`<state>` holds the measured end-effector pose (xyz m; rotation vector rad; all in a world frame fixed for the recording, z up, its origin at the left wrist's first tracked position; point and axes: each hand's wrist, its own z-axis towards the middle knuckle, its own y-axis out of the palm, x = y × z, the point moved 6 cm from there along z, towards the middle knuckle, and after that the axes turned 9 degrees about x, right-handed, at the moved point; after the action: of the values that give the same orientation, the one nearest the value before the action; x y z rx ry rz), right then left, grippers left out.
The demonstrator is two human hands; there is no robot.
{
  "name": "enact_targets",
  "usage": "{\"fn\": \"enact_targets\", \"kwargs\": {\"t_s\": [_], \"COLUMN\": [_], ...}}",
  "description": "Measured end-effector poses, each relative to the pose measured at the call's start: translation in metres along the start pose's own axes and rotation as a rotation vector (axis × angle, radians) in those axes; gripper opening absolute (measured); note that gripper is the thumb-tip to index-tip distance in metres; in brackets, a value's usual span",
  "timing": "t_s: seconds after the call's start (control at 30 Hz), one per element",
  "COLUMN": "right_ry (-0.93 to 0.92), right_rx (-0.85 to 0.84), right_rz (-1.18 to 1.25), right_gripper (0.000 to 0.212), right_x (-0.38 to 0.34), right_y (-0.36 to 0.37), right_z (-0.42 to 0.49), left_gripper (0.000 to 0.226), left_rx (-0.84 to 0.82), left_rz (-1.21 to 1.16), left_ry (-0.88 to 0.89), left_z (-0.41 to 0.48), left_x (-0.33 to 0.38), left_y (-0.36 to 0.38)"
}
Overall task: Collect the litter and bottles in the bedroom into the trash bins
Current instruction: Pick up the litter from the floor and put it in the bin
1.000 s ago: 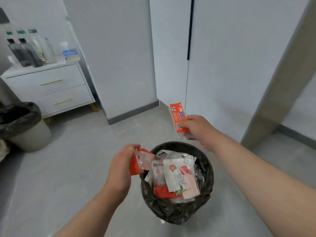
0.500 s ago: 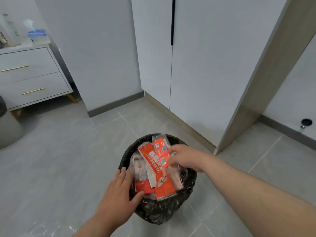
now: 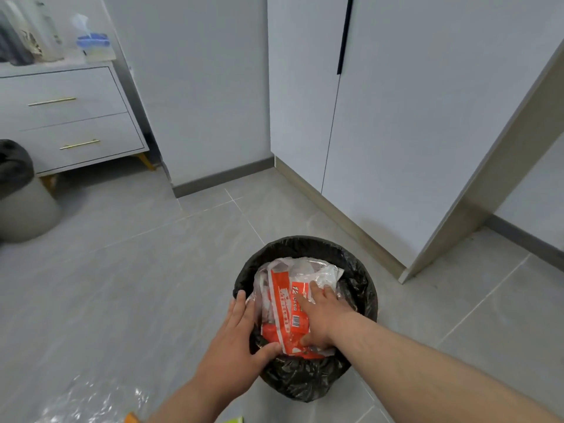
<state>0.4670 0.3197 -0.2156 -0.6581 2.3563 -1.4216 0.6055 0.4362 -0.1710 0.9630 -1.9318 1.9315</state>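
Floor of grey tile [image 3: 122, 270], white wardrobe [image 3: 396, 117] behind. Two-drawer dresser [image 3: 70, 123] far left, blurred bottles [image 3: 27, 35] on top. Second bin [image 3: 21, 206], black-lined, at the left edge, well apart from the near one. Trash bin [image 3: 305, 244] with black liner at centre, packed with litter. Clear plastic sheet [image 3: 91, 398] on the floor, lower left. Left hand [image 3: 235, 340] rests on the bin's left rim, fingers straight, thumb against the liner, gripping nothing. Right hand [image 3: 323, 315] lies flat, fingers spread, pressing on orange wrappers [image 3: 283, 303] inside the bin.
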Motion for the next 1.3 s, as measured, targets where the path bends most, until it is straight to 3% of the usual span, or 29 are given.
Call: {"fn": "enact_targets", "kwargs": {"t_s": [0.13, 0.2, 0.3, 0.4, 0.47, 0.53, 0.63, 0.73, 0.87, 1.0, 1.13, 1.23, 1.3], "right_ry": [0.024, -0.011, -0.084, -0.304, -0.486, -0.601, -0.524, -0.318, -0.234, -0.29, -0.226, -0.174, -0.172], "right_rx": [0.012, 0.158, 0.456, 0.696, 0.718, 0.637, 0.345, 0.099, -0.086, -0.209, -0.218, -0.13, -0.092], "right_rz": [-0.067, -0.131, -0.062, 0.199, 0.3, 0.3, 0.222, 0.195, 0.095, -0.123, -0.124, -0.076, -0.05], "right_gripper": [0.091, 0.061, 0.034, 0.019, 0.016, 0.022, 0.029, 0.037, 0.042, 0.046, 0.065, 0.068, 0.056], "right_x": [-0.009, -0.023, -0.056, -0.12, -0.173, -0.217, -0.251, -0.247, -0.245, -0.244, -0.243, -0.248, -0.253], "right_y": [-0.02, -0.053, -0.105, -0.129, -0.118, -0.083, -0.01, 0.058, 0.114, 0.149, 0.171, 0.179, 0.185], "right_z": [-0.004, -0.012, -0.023, -0.043, -0.058, -0.06, -0.029, 0.003, 0.01, 0.006, -0.001, -0.001, -0.002], "left_gripper": [0.093, 0.084, 0.071, 0.075, 0.062, 0.054, 0.072, 0.089, 0.112, 0.127, 0.13, 0.115, 0.093], "left_rx": [0.01, 0.068, 0.236, 0.331, 0.397, 0.45, 0.385, 0.281, 0.077, -0.085, -0.072, -0.021, 0.0], "left_rz": [-0.017, -0.049, -0.083, -0.111, -0.08, 0.038, 0.211, 0.286, 0.439, 0.403, 0.361, 0.367, 0.352], "left_ry": [0.028, 0.064, 0.072, -0.165, -0.381, -0.593, -0.784, -0.762, -0.687, -0.735, -0.784, -0.796, -0.816], "left_z": [0.0, -0.011, -0.046, -0.093, -0.123, -0.146, -0.157, -0.137, -0.113, -0.12, -0.132, -0.138, -0.142], "left_x": [-0.004, -0.005, -0.024, -0.1, -0.17, -0.238, -0.314, -0.36, -0.395, -0.417, -0.424, -0.42, -0.419], "left_y": [-0.001, -0.015, -0.044, -0.056, -0.063, -0.073, -0.083, -0.083, -0.073, -0.048, -0.037, -0.04, -0.042]}}
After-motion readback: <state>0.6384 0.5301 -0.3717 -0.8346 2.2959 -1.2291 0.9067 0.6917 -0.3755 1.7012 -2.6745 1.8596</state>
